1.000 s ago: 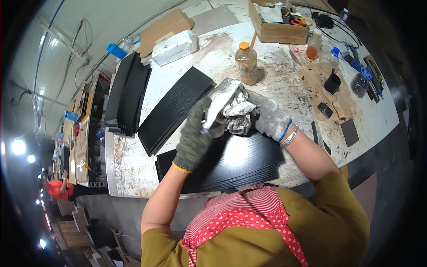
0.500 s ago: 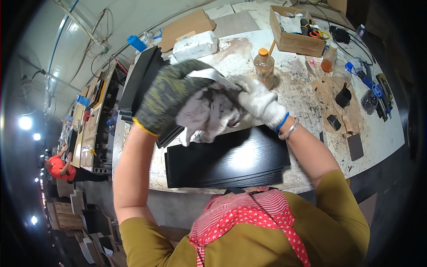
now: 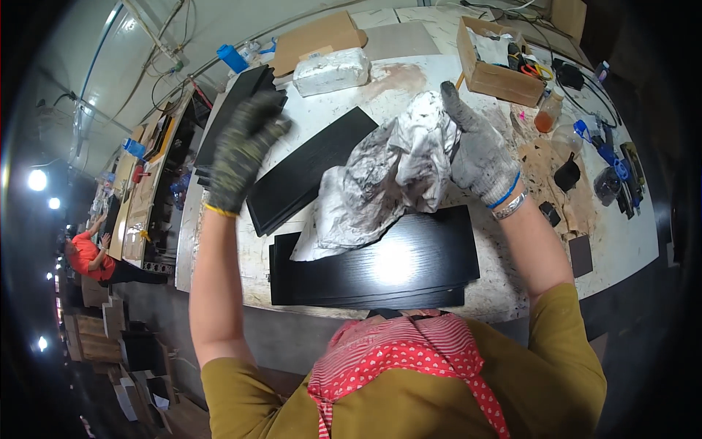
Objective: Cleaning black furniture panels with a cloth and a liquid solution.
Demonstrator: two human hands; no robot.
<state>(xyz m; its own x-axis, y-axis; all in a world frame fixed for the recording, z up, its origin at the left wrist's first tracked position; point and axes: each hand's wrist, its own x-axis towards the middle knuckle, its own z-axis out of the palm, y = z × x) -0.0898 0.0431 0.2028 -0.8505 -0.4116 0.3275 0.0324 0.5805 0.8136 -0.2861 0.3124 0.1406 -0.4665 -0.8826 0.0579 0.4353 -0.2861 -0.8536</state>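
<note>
My right hand [image 3: 482,150], in a greyish-white knit glove with a blue cuff, grips a smudged white cloth [image 3: 398,164], its thumb pointing up. The cloth spreads leftward, its lower corner hanging over a stack of glossy black boards [image 3: 431,256] in front of me. My left hand [image 3: 245,154] wears a dark green camouflage glove and holds nothing; its fingers look apart, though slightly blurred. It hovers by a stack of black panels [image 3: 219,121] at the left. Between that stack and the cloth lies another pile of black boards [image 3: 314,164], set at a slant.
On the stained white table [image 3: 497,271] are a white wrapped block [image 3: 333,73], a cardboard box [image 3: 501,77] with scissors, and a bottle of orange liquid [image 3: 548,111]. Brown paper [image 3: 578,194] and tools lie at the right. A person in orange [image 3: 88,254] stands far left.
My hands have moved apart: the left one let go of the cloth and went left. The cloth has opened out from a bunch. The orange-capped bottle is now hidden.
</note>
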